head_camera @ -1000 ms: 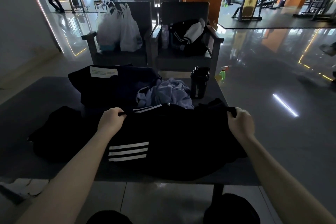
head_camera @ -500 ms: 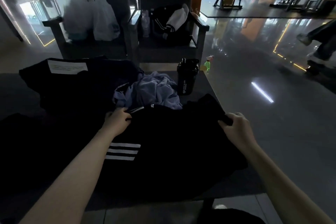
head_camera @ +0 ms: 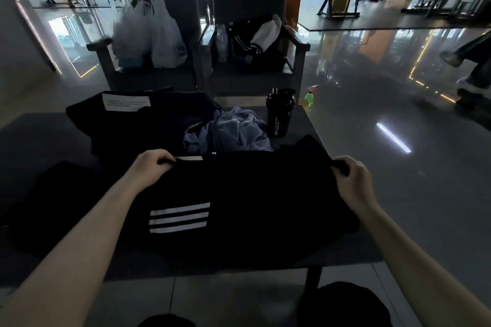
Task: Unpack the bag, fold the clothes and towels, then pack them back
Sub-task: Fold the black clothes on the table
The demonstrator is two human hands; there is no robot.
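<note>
A black garment with three white stripes (head_camera: 249, 210) lies spread on the dark table (head_camera: 32, 130) in front of me. My left hand (head_camera: 150, 167) pinches its far left edge and my right hand (head_camera: 350, 179) grips its far right corner. Behind it sits a crumpled lilac towel (head_camera: 233, 133). A dark bag with a white label (head_camera: 138, 117) lies at the back left of the table. Another black cloth (head_camera: 53, 194) lies at the left.
A black shaker bottle (head_camera: 280, 113) stands at the table's back right. Two dark armchairs stand beyond: white plastic bags (head_camera: 151, 34) on the left one, a black striped bag (head_camera: 255, 42) on the right. A green spray bottle (head_camera: 309, 97) stands on the glossy floor. A person's legs (head_camera: 470, 66) pass at far right.
Both hands keep their grip on the garment's far edge and have drawn it flatter and wider. The head view has lifted slightly. A walking person has come in at the right.
</note>
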